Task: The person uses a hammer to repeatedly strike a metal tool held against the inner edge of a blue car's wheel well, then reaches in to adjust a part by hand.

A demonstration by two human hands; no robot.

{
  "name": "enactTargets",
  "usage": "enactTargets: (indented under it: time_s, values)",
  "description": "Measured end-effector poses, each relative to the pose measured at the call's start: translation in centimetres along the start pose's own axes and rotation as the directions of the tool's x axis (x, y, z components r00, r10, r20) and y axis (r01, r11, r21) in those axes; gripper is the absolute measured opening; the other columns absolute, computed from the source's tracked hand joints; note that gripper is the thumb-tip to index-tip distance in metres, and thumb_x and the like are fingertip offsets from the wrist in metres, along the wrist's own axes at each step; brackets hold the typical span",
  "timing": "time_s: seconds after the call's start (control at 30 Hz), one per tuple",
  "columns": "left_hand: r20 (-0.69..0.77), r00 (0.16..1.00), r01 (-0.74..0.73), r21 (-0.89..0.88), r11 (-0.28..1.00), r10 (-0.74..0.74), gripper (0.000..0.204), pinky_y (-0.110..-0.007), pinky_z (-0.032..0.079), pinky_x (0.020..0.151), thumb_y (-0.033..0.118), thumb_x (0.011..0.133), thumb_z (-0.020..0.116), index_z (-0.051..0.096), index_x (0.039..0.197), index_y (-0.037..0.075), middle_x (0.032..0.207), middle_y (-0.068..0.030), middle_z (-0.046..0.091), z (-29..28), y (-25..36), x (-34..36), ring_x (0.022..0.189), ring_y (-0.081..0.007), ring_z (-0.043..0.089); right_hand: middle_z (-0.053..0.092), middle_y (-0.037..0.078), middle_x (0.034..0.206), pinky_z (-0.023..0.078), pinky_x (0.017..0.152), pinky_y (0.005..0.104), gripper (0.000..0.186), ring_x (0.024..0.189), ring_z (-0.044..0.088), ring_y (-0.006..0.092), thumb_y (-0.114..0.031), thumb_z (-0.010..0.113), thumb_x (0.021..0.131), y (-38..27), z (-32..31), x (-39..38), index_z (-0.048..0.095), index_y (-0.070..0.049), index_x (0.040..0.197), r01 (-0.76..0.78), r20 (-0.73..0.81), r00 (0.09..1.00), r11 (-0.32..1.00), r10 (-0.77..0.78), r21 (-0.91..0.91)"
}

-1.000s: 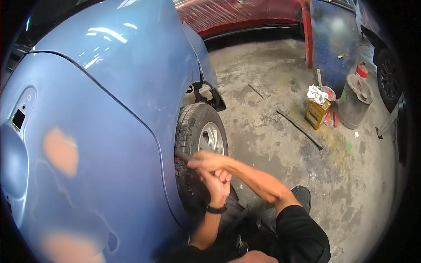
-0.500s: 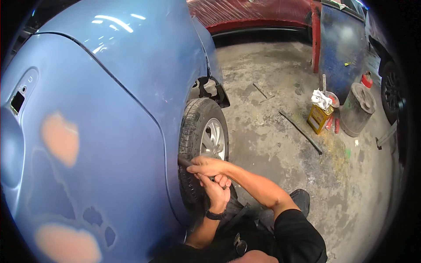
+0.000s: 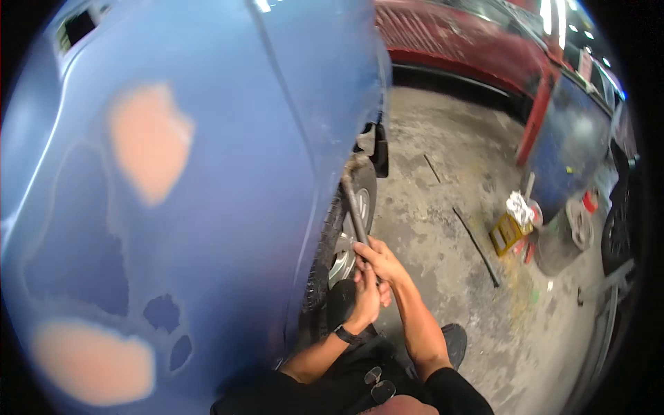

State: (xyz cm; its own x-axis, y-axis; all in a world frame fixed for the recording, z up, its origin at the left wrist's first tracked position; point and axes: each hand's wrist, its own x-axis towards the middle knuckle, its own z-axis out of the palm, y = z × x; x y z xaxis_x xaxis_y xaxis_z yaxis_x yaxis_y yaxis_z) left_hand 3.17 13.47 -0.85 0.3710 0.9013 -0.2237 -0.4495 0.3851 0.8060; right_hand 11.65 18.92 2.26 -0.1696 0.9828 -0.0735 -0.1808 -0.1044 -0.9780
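Observation:
My right hand (image 3: 378,259) grips a long dark metal bar (image 3: 356,211), with my left hand (image 3: 366,297) wrapped round its lower part just below. The bar runs up from my hands to the wheel-arch edge of a blue car (image 3: 249,180), where a blurred lighter end lies against or inside the arch; contact is unclear. The tire (image 3: 318,270) and silver wheel sit under the bar, partly hidden. The car's panel has pale orange patches (image 3: 149,145) and darker sanded spots. My left wrist wears a black watch.
A red car (image 3: 456,34) with plastic sheeting stands behind, beside a loose blue door (image 3: 564,131). On the stained floor (image 3: 436,117) are rods (image 3: 476,245), a yellow can (image 3: 507,235), a metal drum (image 3: 561,242) and red items. A dark wheel (image 3: 614,235) is at the far right.
The bar has swung from pointing left across the tire to pointing up toward the arch, both my hands moving with it. The view has turned and moved closer over the blue panel.

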Motion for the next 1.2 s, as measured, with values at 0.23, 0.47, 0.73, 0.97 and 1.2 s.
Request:
enactTargets:
  time_s: [0.23, 0.47, 0.73, 0.97, 1.2]
  values:
    - [0.027, 0.999, -0.023, -0.086, 0.996, 0.025, 0.049, -0.028, 0.036, 0.038, 0.049, 0.102, 0.027, 0.038, 0.076, 0.009, 0.053, 0.0001, 0.04, 0.4, 0.0, 0.5, 0.039, -0.0121, 0.04, 0.052, 0.002, 0.068, 0.045, 0.051, 0.0285, 0.03, 0.056, 0.053, 0.0126, -0.031, 0.055, 0.094, -0.4, -1.0, 0.7, 0.051, -0.001, 0.097, -0.085, -0.024, 0.996, 0.982, 0.082, -0.167]
    - [0.024, 1.0, 0.02, -0.1, 0.995, -0.018, 0.049, -0.026, 0.036, 0.04, 0.055, 0.1, 0.025, 0.036, 0.085, 0.01, 0.056, -0.0001, 0.042, 1.0, -0.2, 0.3, 0.042, -0.0114, 0.043, 0.053, 0.004, 0.07, 0.046, 0.056, 0.0305, 0.033, 0.064, 0.056, 0.0131, -0.03, 0.053, 0.094, -1.2, -1.0, -0.2, 0.052, 0.002, 0.102, -0.181, -0.109, 0.981, 0.966, 0.163, -0.186]
    - [-0.054, 0.987, 0.136, -0.202, 0.97, -0.15, 0.053, -0.024, 0.024, 0.042, 0.069, 0.092, 0.032, 0.047, 0.097, 0.018, 0.055, 0.0064, 0.032, 0.1, -0.9, -0.1, 0.041, -0.0077, 0.029, 0.052, 0.006, 0.067, 0.047, 0.047, 0.0309, 0.036, 0.053, 0.055, 0.0152, -0.03, 0.054, 0.095, 1.9, -1.2, 1.3, 0.045, 0.005, 0.101, 0.171, 0.002, 0.984, 0.929, -0.18, -0.33]
    - [-0.048, 0.998, 0.069, 0.56, 0.825, -0.051, 0.048, -0.034, 0.051, 0.066, 0.048, 0.1, 0.04, 0.051, 0.113, 0.003, 0.087, -0.0072, 0.061, 0.9, -0.4, 3.0, 0.079, -0.017, 0.061, 0.052, 0.004, 0.064, 0.047, 0.049, 0.0309, 0.028, 0.055, 0.058, 0.014, -0.025, 0.054, 0.095, -0.1, -7.9, -0.1, 0.048, 0.002, 0.09, -0.06, 0.222, 0.975, 0.989, 0.028, 0.137]
    - [-0.101, 0.884, -0.316, 0.592, 0.741, 0.457, 0.039, -0.034, 0.051, 0.081, 0.025, 0.097, 0.052, 0.048, 0.125, -0.002, 0.107, -0.0116, 0.061, 6.1, 7.3, 8.7, 0.095, -0.0209, 0.061, 0.05, 0.002, 0.058, 0.043, 0.05, 0.0281, 0.023, 0.05, 0.054, 0.0132, -0.023, 0.058, 0.091, 4.6, -17.9, -3.8, 0.053, -0.003, 0.08, -0.236, 0.226, 0.955, 0.954, 0.192, 0.185]
